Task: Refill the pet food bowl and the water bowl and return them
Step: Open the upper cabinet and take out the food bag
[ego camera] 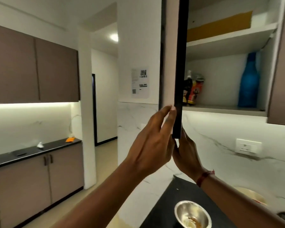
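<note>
A steel bowl (192,214) stands on the black counter (164,204) at the bottom, with a few brown crumbs inside. Both hands are raised at the lower edge of an open wall cabinet door (179,63), seen edge-on. My left hand (152,143) lies against the door's outer face with fingers straight. My right hand (187,155) touches the door's bottom corner from the inner side; a red thread is on its wrist. Inside the cabinet a red and yellow packet (195,91) and a dark bottle (187,89) stand on the lower shelf.
A blue bottle (249,81) stands further right on the same shelf (224,109). A cardboard piece (219,27) lies on the upper shelf. A wall socket (248,146) sits on the marble backsplash. Across the room are brown cabinets (36,175) under a black worktop.
</note>
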